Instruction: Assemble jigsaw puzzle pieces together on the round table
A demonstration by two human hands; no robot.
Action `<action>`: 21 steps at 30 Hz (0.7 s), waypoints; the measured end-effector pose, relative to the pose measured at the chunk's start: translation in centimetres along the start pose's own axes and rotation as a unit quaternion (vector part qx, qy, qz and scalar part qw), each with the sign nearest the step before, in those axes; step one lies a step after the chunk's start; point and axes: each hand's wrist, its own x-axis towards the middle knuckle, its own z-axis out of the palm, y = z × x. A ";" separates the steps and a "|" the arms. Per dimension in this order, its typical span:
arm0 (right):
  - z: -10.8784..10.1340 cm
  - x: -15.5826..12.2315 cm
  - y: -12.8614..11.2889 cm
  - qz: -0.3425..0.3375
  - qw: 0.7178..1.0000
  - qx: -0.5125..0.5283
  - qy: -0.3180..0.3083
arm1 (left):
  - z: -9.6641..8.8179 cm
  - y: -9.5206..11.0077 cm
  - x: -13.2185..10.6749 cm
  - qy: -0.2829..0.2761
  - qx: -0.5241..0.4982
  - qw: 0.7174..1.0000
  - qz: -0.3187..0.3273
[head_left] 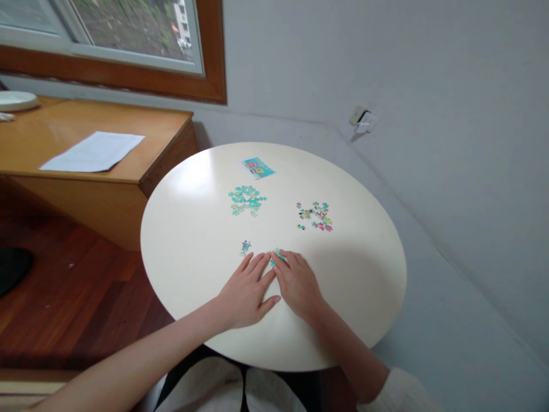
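A few teal jigsaw pieces [279,255] lie on the round white table [193,269], partly covered by my fingers. My right hand [300,283] is closed over them, its thumb and fingertips at their edges. Beside it, my left hand [246,292] lies flat with its fingers spread, the fingertips close to the same pieces. A small joined jigsaw bit [246,247] in pink, white and teal sits just beyond my left fingers. How the pieces under my right fingers fit together is hidden.
Farther off are a pile of teal jigsaw pieces [246,199], a mixed pink, yellow and black pile [316,216], and a picture card [258,167]. A wooden desk [163,123] with a paper sheet [94,151] stands left. A wall [450,143] runs along the right.
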 end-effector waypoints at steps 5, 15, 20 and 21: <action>0.3 -0.6 0.1 -0.012 1.000 0.008 0.022 | -0.1 0.0 0.0 0.003 0.005 1.000 0.000; -0.3 0.0 0.0 -0.009 1.000 -0.027 -0.006 | 0.1 0.0 0.0 -0.010 -0.006 1.000 0.002; -0.5 0.4 -0.3 0.008 0.999 -0.027 -0.016 | 0.0 0.0 0.0 -0.003 -0.006 1.000 0.000; -0.4 0.3 -0.3 0.006 1.000 -0.023 -0.012 | 0.0 0.0 0.0 -0.001 -0.004 1.000 0.000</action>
